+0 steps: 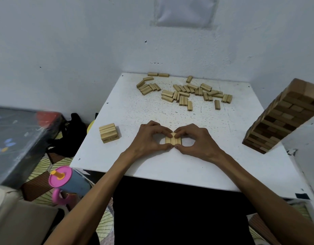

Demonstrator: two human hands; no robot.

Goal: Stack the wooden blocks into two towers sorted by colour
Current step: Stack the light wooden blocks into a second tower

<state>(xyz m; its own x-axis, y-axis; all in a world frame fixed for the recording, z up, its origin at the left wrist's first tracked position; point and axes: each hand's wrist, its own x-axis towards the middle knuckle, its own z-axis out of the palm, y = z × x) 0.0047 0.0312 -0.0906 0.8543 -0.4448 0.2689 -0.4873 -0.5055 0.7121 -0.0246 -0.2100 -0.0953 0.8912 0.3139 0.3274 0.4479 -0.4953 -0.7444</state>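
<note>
A small row of three light wooden blocks (173, 140) lies flat in the middle of the white table (188, 167). My left hand (149, 138) and my right hand (196, 139) pinch this row from both sides, thumbs at its near edge and fingertips at its far edge. A short stack of light blocks (109, 133) stands to the left. A tall tower of dark brown blocks (285, 117) rises at the right edge. Several loose light blocks (186, 92) lie scattered at the far side.
The table stands against a white wall. On the floor at the left are a pink-lidded cup (60, 176), a black bag (71, 135) and a dark box (18, 138). A white surface (304, 138) juts in at the right, beside the dark tower.
</note>
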